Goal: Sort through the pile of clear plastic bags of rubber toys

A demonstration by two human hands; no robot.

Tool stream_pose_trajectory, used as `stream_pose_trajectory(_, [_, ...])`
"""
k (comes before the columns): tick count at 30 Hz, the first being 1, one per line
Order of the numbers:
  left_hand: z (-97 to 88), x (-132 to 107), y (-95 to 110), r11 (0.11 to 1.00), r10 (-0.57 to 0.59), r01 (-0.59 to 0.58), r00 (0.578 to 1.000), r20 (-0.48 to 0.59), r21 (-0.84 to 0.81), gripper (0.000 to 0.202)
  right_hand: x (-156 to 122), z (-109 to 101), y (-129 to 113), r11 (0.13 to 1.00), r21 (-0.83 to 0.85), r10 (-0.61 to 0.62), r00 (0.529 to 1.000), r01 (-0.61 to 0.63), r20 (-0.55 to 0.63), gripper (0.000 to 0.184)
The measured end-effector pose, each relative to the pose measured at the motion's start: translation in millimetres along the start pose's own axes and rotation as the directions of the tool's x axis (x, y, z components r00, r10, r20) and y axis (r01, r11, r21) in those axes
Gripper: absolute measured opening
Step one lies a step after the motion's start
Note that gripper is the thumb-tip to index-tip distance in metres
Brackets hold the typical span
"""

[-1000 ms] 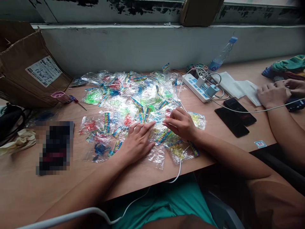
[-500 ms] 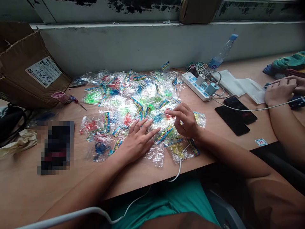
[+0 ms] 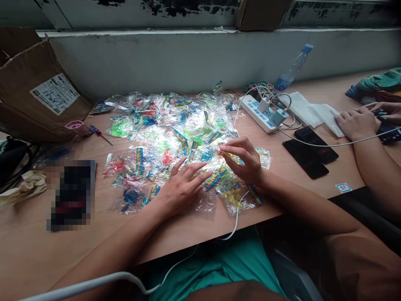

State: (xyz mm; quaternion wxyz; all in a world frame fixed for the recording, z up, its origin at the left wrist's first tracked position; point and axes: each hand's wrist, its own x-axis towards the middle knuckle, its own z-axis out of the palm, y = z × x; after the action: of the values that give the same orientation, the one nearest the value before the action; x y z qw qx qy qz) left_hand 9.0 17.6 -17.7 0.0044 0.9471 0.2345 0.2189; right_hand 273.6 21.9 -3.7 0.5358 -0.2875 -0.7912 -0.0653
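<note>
A heap of small clear plastic packets [image 3: 169, 125] with colourful header strips and little toys inside covers the middle of the wooden desk [image 3: 31, 246]. My left hand [image 3: 181, 186] lies flat on the near packets, fingers spread. My right hand [image 3: 244, 161] is just right of it, thumb and fingers pinched on the top edge of one packet [image 3: 230, 155] with a yellowish strip, lifted slightly off the heap.
A torn cardboard box [image 3: 37, 92] stands at the back left, a pink object and a screwdriver [image 3: 100, 133] beside it. A power strip [image 3: 260, 113] with chargers, a water bottle [image 3: 291, 71], two dark phones [image 3: 310, 150] and another person's hands [image 3: 360, 121] are at right. A white cable [image 3: 234, 217] hangs off the front edge.
My right hand has lifted off the heap and closed its fingertips on one packet. The left hand shifted slightly right and stayed flat. The other person's hands moved a little.
</note>
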Motion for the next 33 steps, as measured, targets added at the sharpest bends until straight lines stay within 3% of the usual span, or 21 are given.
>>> stream_pose_trajectory(3, [-3.5,1,2,0.999,-0.038,0.037,0.991,-0.131,-0.011,0.046,-2,4,-10,0.992,0.126,-0.019,1.0,0.019,-0.002,0.052])
stream_pose_trajectory(9, [-3.7,4,8,0.987,-0.104,0.063,0.95,-0.293,-0.147,0.042,-12,12,-33,0.918,0.376,0.074,0.985,-0.128,0.155,0.03])
stream_pose_trajectory(14, [-4.5,8,17,0.965,-0.116,0.028,0.936,-0.332,-0.259,0.025,-20,17,-34,0.926,0.328,0.141,0.978,-0.186,0.155,0.019])
stream_pose_trajectory(19, [-5.1,7,20,0.956,-0.163,0.081,0.947,-0.278,-0.283,0.008,-20,22,-31,0.928,0.326,0.132,0.977,-0.182,0.17,0.02])
stream_pose_trajectory(27, [-6.8,6,7,0.961,-0.185,0.098,0.923,-0.337,-0.259,0.004,-11,15,-16,0.97,0.242,-0.025,0.986,-0.015,0.164,0.016])
stream_pose_trajectory(33, [-10.0,6,0,0.952,-0.264,0.177,0.889,-0.374,-0.251,0.003,-11,11,-3,0.992,0.124,-0.041,0.989,0.023,0.143,0.012])
